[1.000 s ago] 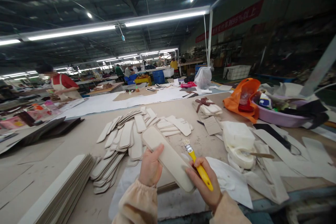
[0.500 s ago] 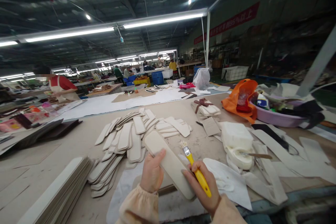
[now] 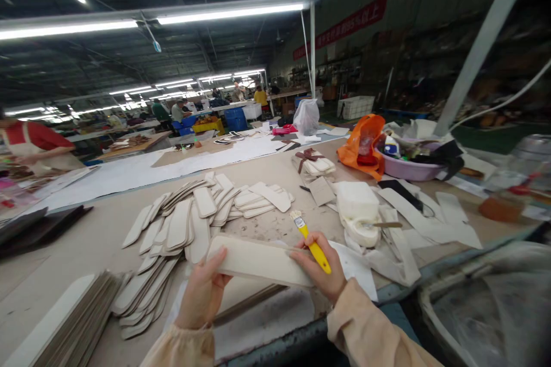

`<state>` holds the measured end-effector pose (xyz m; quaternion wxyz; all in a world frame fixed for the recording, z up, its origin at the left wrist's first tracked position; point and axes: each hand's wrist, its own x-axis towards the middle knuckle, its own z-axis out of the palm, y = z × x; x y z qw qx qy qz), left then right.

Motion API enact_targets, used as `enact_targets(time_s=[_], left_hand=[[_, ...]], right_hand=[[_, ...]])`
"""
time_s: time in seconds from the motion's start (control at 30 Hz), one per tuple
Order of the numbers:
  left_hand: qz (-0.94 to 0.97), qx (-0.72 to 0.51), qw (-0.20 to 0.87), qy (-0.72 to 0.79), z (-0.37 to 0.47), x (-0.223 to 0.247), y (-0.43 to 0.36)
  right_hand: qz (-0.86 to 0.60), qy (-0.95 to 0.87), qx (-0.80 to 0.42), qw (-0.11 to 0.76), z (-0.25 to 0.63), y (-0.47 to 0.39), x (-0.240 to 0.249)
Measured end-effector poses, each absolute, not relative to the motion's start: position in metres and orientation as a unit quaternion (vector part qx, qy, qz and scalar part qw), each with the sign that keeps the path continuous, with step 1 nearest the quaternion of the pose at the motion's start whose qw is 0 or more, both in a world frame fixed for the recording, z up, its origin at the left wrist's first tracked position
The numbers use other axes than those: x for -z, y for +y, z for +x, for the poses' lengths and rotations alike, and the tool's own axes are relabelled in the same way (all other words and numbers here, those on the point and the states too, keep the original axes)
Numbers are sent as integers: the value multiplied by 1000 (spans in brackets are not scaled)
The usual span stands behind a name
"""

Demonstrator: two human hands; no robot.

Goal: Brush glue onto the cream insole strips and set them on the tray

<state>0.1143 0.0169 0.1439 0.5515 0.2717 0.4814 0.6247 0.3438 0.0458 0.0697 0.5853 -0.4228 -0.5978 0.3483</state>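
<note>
Between my two hands I hold a long cream panel point(image 3: 258, 259) with rounded ends, lying nearly level. My left hand point(image 3: 204, 287) pinches its left end, thumb on top. At the other end, my right hand point(image 3: 321, 269) grips the panel's edge and also a paintbrush point(image 3: 317, 252) with a yellow handle, its pale bristles pointing up and away. Below the held panel lies a stack of similar panels point(image 3: 245, 298), partly covered by it. Beyond my left hand spreads a heap of loose cream panels point(image 3: 178, 226).
A tall stack of long strips point(image 3: 55, 321) stands at the near left. To the right are a white glue-smeared container point(image 3: 357, 206) with a flat stick, an orange bag point(image 3: 361, 146) and a lilac basin point(image 3: 408, 169). Another person point(image 3: 38, 146) works at the far left.
The panel has swung from a steep slant to nearly level, and my left hand has moved to its left end. My view has turned right, showing a jar and a plastic-lined bin.
</note>
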Motion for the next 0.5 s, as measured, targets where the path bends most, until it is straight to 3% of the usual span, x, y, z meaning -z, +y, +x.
enact_targets(time_s=[0.2,0.5], left_hand=[[310,-466,560,611,65,-114,-8],[292,-394,541,683,47,-83,-12]], right_hand=[[-436,-670,-292,525,345,66,-64],[-390,-801,-164,424,288,69,-39]])
